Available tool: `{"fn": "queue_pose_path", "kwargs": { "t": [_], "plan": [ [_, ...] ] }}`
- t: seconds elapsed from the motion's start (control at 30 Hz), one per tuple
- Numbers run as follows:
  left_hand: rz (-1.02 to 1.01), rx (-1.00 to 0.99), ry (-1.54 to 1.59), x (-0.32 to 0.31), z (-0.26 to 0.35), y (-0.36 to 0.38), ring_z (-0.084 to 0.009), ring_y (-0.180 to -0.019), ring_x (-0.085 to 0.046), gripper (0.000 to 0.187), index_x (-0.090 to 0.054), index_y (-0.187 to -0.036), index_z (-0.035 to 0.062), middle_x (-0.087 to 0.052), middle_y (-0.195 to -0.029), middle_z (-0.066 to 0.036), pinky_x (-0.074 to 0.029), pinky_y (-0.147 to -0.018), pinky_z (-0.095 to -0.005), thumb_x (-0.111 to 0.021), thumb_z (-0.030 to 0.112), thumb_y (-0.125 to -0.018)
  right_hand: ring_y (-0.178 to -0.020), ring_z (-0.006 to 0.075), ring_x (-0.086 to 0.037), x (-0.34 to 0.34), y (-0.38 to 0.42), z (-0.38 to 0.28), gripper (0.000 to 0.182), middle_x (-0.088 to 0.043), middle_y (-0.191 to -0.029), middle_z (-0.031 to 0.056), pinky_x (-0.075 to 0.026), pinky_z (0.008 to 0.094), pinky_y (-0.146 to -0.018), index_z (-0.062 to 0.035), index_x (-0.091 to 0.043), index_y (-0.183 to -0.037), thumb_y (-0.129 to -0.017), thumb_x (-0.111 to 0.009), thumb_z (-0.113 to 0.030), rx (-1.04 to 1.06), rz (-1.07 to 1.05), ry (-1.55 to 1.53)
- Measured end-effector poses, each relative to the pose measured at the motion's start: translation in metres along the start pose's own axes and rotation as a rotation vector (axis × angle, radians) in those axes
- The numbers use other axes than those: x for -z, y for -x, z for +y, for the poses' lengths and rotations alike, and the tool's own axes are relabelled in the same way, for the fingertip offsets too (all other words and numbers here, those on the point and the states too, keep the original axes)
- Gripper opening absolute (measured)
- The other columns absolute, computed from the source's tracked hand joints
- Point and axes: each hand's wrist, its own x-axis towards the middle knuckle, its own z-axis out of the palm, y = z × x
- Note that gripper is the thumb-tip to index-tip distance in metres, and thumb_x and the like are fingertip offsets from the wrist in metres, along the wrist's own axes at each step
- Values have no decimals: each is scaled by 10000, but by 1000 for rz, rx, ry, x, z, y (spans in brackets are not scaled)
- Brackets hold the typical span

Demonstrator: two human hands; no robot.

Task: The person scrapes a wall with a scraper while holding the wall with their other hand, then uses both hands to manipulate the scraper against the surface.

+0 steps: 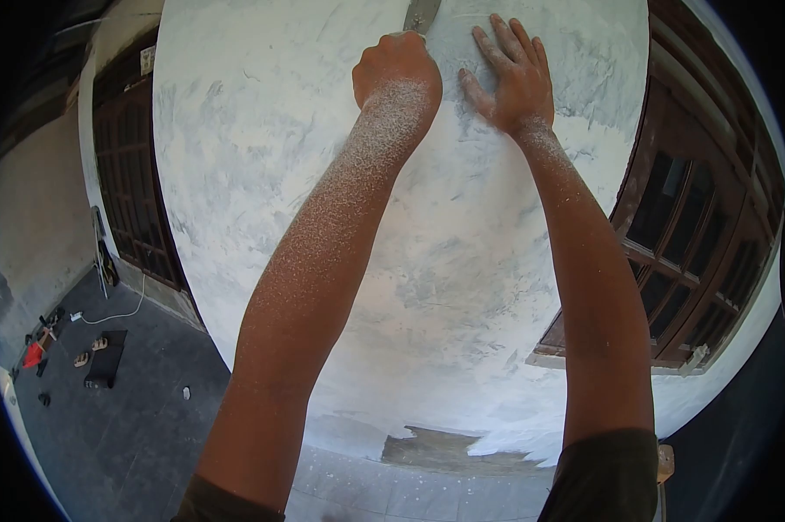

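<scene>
My left hand (398, 71) is closed in a fist, high against the wall. From the top of that fist juts the flat grey blade of a scraper (422, 14); the frame's upper edge cuts it off and its handle is hidden in my fingers. To the right, my right hand (516, 83) lies flat on the wall (462, 235) with its fingers spread, holding nothing. White dust coats both hands, and much of my left forearm is speckled with it. Patchy white and grey smears cover the wall, and a bare grey-brown strip shows near its foot.
A brown wooden window (684, 217) with glass panes is set in the wall at right. At left stand a dark panelled door (131, 174) and a grey floor (149, 418) bearing sandals (90, 351), a dark mat (105, 365), a white cable (118, 318) and a red item (33, 354).
</scene>
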Motion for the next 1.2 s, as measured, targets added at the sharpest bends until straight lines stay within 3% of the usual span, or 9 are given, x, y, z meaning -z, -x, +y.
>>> {"fn": "queue_pose_path", "kwargs": {
  "t": [0.27, 0.47, 0.57, 0.6, 0.83, 0.9, 1.03, 1.1, 1.2],
  "plan": [
    [-15, -3, 22, 10, 1, -5, -328, -1011, -718, 320, -685, -1151, 10, -715, -1062, -189, -585, -862, -455, -561, 269, -1010, -1502, 235, -293, 0, -3, 1, 661, -385, -1599, 18, -170, 468, -1255, -287, -513, -1472, -869, -695, -487, -2, 7, -15],
    [6, 36, -8, 0, -3, 16, -284, -1049, -714, 230, -723, -1138, 44, -716, -1096, -165, -602, -853, -389, -605, 133, -961, -1500, 237, -302, -5, -1, 1, 667, -402, -1589, 23, -176, 470, -1253, -289, -516, -1470, -860, -706, -481, 6, 32, -7],
    [34, -15, 35, 11, -1, -4, -286, -1041, -717, 226, -724, -1135, 45, -715, -1093, -167, -598, -866, -391, -609, 138, -963, -1500, 238, -301, -3, -2, 2, 661, -402, -1589, 23, -180, 468, -1252, -286, -519, -1468, -864, -705, -481, 12, 39, -2],
    [7, -34, 4, 11, -1, -12, -336, -1000, -720, 328, -688, -1146, 7, -713, -1056, -192, -591, -840, -448, -594, 280, -989, -1499, 239, -302, -2, -3, 3, 660, -402, -1589, 23, -183, 468, -1252, -285, -520, -1467, -865, -706, -480, 14, 39, -11],
    [24, -20, 39, -5, -8, 8, -339, -997, -719, 322, -679, -1147, -3, -709, -1068, -193, -588, -847, -449, -588, 260, -985, -1499, 239, -302, 0, -3, 0, 666, -403, -1588, 19, -180, 466, -1254, -281, -526, -1463, -852, -720, -465, -5, 20, -23],
    [39, 4, 64, 5, -1, -2, -282, -1038, -719, 242, -713, -1160, 42, -713, -1106, -157, -599, -861, -398, -604, 144, -971, -1499, 237, -301, 1, -2, -1, 668, -402, -1589, 18, -177, 464, -1255, -282, -526, -1463, -850, -721, -463, 0, 22, -20],
    [-98, 72, 38, 12, 8, -6, -275, -1059, -710, 250, -707, -1172, 36, -701, -1134, -163, -598, -867, -392, -604, 146, -972, -1499, 233, -300, 1, -2, -1, 665, -401, -1589, 16, -172, 464, -1256, -283, -526, -1463, -852, -715, -464, -9, 18, -32],
    [81, -21, 28, -4, -4, 2, -347, -1019, -715, 318, -680, -1155, 0, -705, -1072, -201, -590, -861, -440, -597, 256, -985, -1500, 232, -300, 2, -3, 1, 663, -401, -1589, 16, -172, 464, -1256, -283, -525, -1463, -853, -711, -464, -2, 19, -25],
    [36, 15, 20, -4, -3, 1, -342, -1029, -716, 319, -687, -1163, 1, -710, -1077, -205, -589, -873, -442, -609, 244, -973, -1500, 230, -299, 2, -2, -1, 658, -401, -1589, 15, -171, 463, -1256, -284, -526, -1463, -856, -705, -465, 0, 19, -23]
  ]
}}
